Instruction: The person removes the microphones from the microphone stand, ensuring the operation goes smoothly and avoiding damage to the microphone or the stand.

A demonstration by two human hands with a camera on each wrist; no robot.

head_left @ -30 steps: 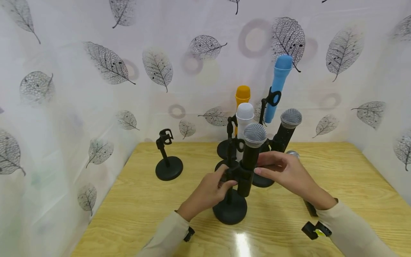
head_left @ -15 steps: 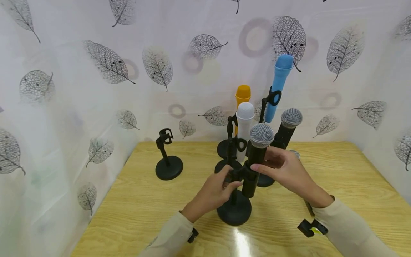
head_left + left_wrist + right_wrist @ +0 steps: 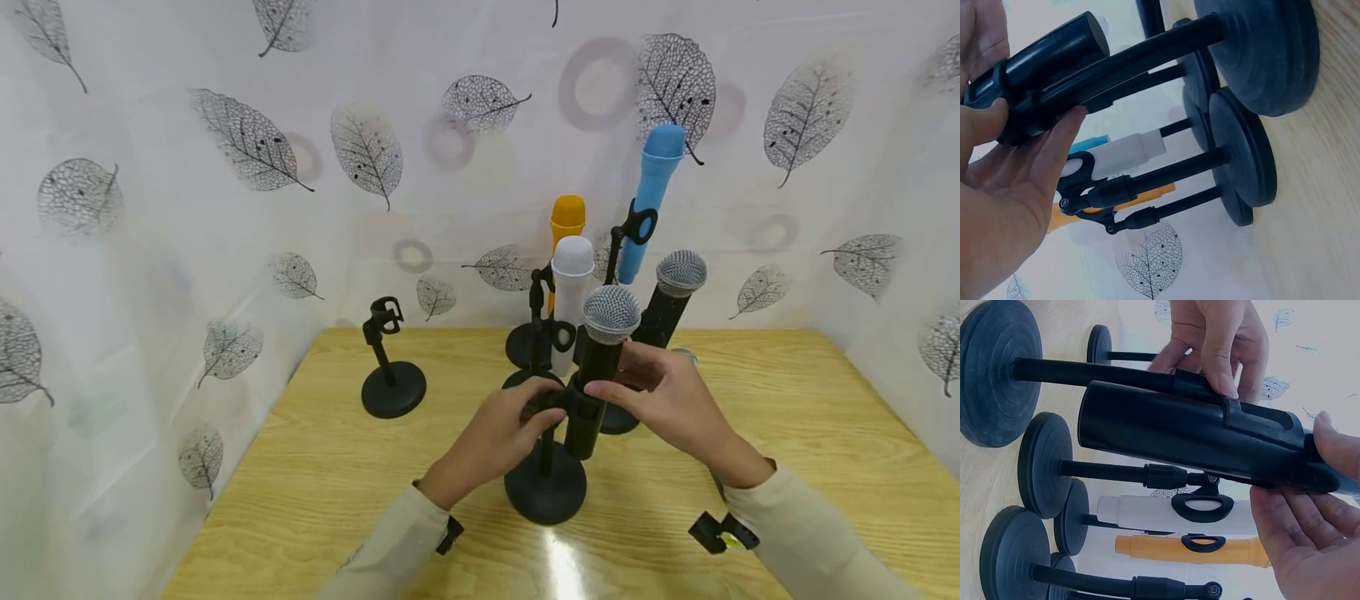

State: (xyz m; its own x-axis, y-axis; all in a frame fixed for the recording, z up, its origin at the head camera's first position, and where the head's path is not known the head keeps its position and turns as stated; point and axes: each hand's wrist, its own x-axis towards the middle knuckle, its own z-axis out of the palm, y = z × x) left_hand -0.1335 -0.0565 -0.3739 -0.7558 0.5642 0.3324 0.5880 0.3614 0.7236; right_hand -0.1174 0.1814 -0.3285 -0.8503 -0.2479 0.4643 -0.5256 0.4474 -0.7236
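Note:
A black microphone with a silver mesh head (image 3: pixel 612 313) sits in the clip of a black desk stand (image 3: pixel 546 492), tilted a little to the right. My left hand (image 3: pixel 491 437) pinches the top of this stand beside the clip, thumb and fingers on either side. With the thumb in front and the fingers behind, my right hand (image 3: pixel 675 404) grips the microphone's body above the clip. The right wrist view shows the clip (image 3: pixel 1260 422) round the microphone's black handle (image 3: pixel 1147 422). In the left wrist view the stand's round base (image 3: pixel 1266 50) is near the tabletop.
Behind stand white (image 3: pixel 572 292), orange (image 3: pixel 567 218) and blue (image 3: pixel 652 196) microphones, and another black one (image 3: pixel 667 304), in stands. A bare stand (image 3: pixel 392 387) is at the back left. Another microphone (image 3: pixel 686 356) lies partly hidden behind my right arm on the wooden table (image 3: pixel 315 500).
The stand and its microphone have shifted slightly right, with my left hand. My right thumb, earlier at the microphone's edge, now lies across its front.

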